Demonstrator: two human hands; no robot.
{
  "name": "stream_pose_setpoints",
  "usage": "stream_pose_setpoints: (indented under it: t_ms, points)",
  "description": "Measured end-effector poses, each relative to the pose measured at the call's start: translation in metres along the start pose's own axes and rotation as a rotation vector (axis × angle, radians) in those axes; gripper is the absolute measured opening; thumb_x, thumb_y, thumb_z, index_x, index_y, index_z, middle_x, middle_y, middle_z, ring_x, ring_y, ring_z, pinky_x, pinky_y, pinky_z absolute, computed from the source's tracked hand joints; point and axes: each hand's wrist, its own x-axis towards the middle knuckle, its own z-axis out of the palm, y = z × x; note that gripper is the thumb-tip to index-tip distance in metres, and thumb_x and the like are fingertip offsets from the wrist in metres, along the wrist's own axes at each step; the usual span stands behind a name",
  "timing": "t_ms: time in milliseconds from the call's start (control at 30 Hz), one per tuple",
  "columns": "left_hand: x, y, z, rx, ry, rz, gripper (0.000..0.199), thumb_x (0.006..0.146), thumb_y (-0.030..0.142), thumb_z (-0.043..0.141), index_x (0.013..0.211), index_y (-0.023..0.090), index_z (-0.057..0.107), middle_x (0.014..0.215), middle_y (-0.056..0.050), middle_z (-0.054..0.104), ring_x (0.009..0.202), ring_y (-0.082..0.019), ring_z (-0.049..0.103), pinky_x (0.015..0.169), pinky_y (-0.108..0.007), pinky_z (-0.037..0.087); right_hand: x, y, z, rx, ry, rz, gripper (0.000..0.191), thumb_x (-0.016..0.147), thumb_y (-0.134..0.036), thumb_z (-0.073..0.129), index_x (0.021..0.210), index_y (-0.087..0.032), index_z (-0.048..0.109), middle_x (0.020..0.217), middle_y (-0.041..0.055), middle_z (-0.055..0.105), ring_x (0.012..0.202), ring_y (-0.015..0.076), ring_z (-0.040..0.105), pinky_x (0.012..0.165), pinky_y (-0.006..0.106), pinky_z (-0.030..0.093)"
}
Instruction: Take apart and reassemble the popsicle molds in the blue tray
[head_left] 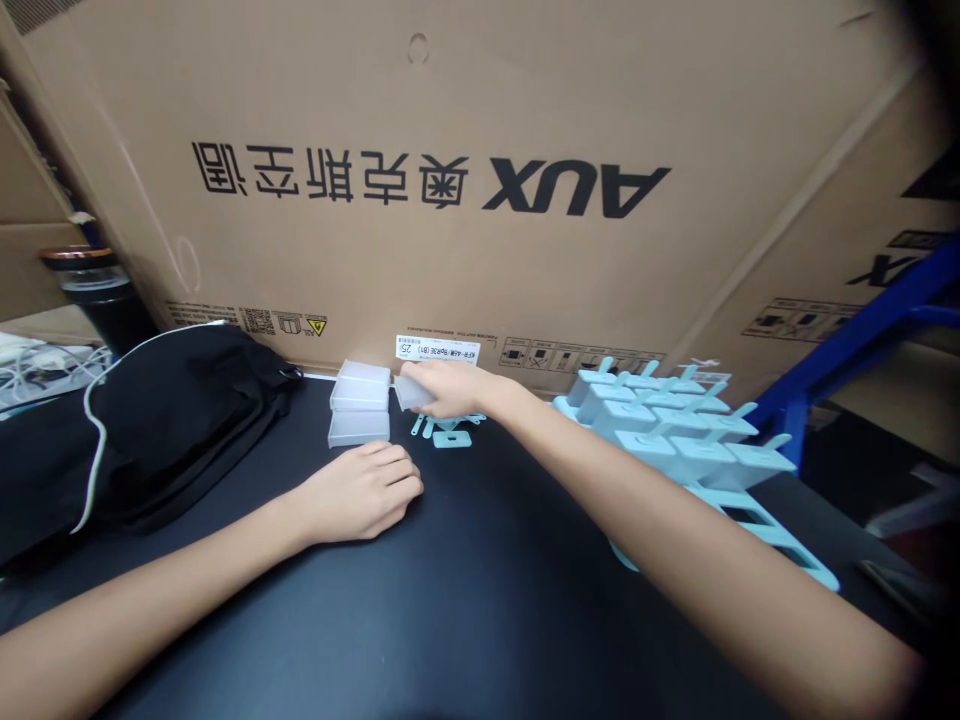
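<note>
On the bench (480, 620), the left hand (360, 492) is rested palm down, fingers loosely curled, perhaps for steadiness; whether anything is held cannot be told. Beyond, clear cups (359, 428) are lined up, probably for easy reach. Another cup (409, 393) is pinched in the right hand (442, 388), just beside teal sticks (428, 428); moulds (701, 460) are grouped rightward, before the carton (450, 260)

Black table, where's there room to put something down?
Bare table shows between the forearms, with a smaller patch between the left hand and black bag. It's crowded around the right hand, clear containers and blue moulds.
</note>
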Motion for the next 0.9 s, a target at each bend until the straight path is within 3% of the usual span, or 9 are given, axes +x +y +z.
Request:
stream_pose_setpoints:
  t_ms: [100, 167, 267, 367, 433, 567, 733, 900]
  points:
    - [0.0, 0.002, -0.001, 0.001, 0.012, 0.067, 0.011, 0.093, 0.017, 0.048, 0.097, 0.017, 0.059, 0.091, -0.006, 0.066, 0.09, -0.019, 0.058, 0.085, -0.031, 0.044, -0.004, -0.017, -0.006, 0.064, 0.038, 0.028, 0.053, 0.083, -0.053, 0.055, 0.118, -0.016, 0.043, 0.118, 0.0145, 0.056, 0.098, 0.0269, 0.057, 0.074, 0.035, 0.044]
    - [0.0, 0.003, -0.001, -0.001, 0.011, 0.101, 0.011, 0.092, 0.018, 0.049, 0.097, 0.017, 0.059, 0.093, -0.006, 0.066, 0.09, -0.019, 0.058, 0.084, -0.031, 0.044, -0.004, -0.031, -0.009, 0.081, 0.014, 0.039, 0.058, 0.083, -0.057, 0.053, 0.121, -0.014, 0.041, 0.121, 0.0164, 0.052, 0.092, 0.0257, 0.059, 0.074, 0.037, 0.047]
    - [-0.001, 0.003, 0.0, 0.002, 0.005, 0.123, 0.012, 0.093, 0.02, 0.048, 0.098, 0.017, 0.059, 0.096, -0.006, 0.067, 0.09, -0.019, 0.058, 0.083, -0.031, 0.044, 0.0, -0.051, -0.011, 0.043, -0.004, -0.007, 0.052, 0.087, -0.048, 0.05, 0.123, -0.012, 0.04, 0.123, 0.0176, 0.048, 0.08, 0.022, 0.06, 0.07, 0.039, 0.049]
    - [-0.001, 0.003, 0.0, 0.002, 0.008, 0.133, 0.013, 0.093, 0.021, 0.048, 0.098, 0.017, 0.059, 0.096, -0.007, 0.067, 0.089, -0.019, 0.059, 0.082, -0.031, 0.045, 0.007, -0.064, -0.007, -0.046, 0.07, -0.1, 0.037, 0.089, -0.039, 0.05, 0.114, -0.012, 0.047, 0.119, 0.0164, 0.052, 0.089, 0.0241, 0.059, 0.073, 0.039, 0.05]
    - [-0.001, 0.003, 0.0, -0.005, 0.011, 0.141, 0.013, 0.093, 0.021, 0.048, 0.098, 0.017, 0.059, 0.094, -0.007, 0.066, 0.087, -0.018, 0.059, 0.08, -0.03, 0.045, 0.013, -0.069, -0.002, -0.098, 0.147, -0.134, 0.037, 0.089, -0.043, 0.054, 0.109, -0.013, 0.051, 0.114, 0.0151, 0.056, 0.098, 0.0263, 0.057, 0.079, 0.039, 0.05]
    - [-0.002, 0.004, 0.0, -0.022, 0.018, 0.151, 0.013, 0.093, 0.021, 0.048, 0.098, 0.018, 0.059, 0.093, -0.006, 0.066, 0.088, -0.018, 0.059, 0.08, -0.03, 0.046, 0.021, -0.073, 0.008, -0.129, 0.262, -0.123, 0.06, 0.086, -0.063, 0.052, 0.115, -0.01, 0.05, 0.111, 0.0158, 0.059, 0.1, 0.0282, 0.057, 0.083, 0.041, 0.048]
    - [-0.003, 0.007, -0.002, -0.004, 0.027, 0.174, 0.012, 0.092, 0.022, 0.05, 0.096, 0.017, 0.06, 0.091, -0.006, 0.065, 0.086, -0.018, 0.058, 0.08, -0.03, 0.046, 0.023, -0.075, 0.02, -0.172, 0.253, -0.126, 0.05, 0.095, -0.049, 0.041, 0.126, -0.01, 0.046, 0.112, 0.0144, 0.058, 0.096, 0.0262, 0.057, 0.08, 0.04, 0.047]
    - [-0.003, 0.012, -0.004, 0.025, 0.014, 0.184, 0.013, 0.092, 0.022, 0.049, 0.095, 0.017, 0.06, 0.091, -0.006, 0.065, 0.084, -0.018, 0.057, 0.077, -0.03, 0.045, 0.028, -0.071, 0.032, -0.226, 0.301, -0.172, 0.061, 0.093, -0.059, 0.042, 0.13, -0.011, 0.044, 0.114, 0.0144, 0.056, 0.1, 0.0258, 0.054, 0.081, 0.038, 0.045]
